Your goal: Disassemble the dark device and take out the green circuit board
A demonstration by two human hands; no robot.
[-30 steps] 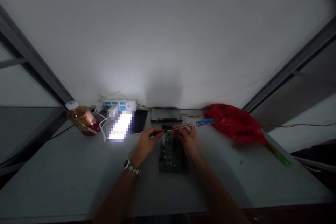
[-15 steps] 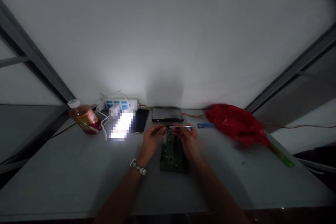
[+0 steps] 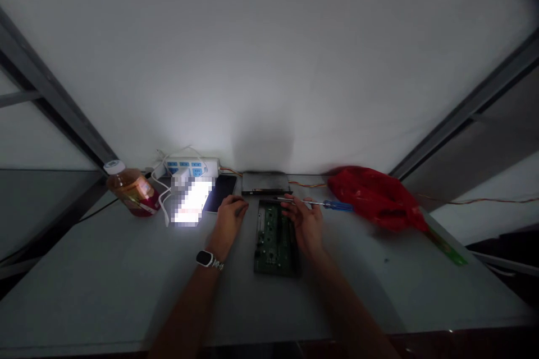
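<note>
A gray table [image 3: 84,269] filled the lower frame, with a red plastic bag [image 3: 374,199] at right and a green circuit board [image 3: 275,238] lying flat at bottom center. Behind the board sat a flat metal case [image 3: 265,183]. Left of it were a white power strip [image 3: 191,167], a phone [image 3: 221,193] and an amber bottle [image 3: 131,190], its label too small to read. The right hand [image 3: 305,223] hung partly open at the board's top edge, a blue-handled screwdriver [image 3: 339,205] at its fingers; whether it gripped the tool was unclear. The left hand [image 3: 229,221], curled narrow and holding nothing visible, sat just beside the board's upper left corner, a watch [image 3: 205,259] on its wrist.
</note>
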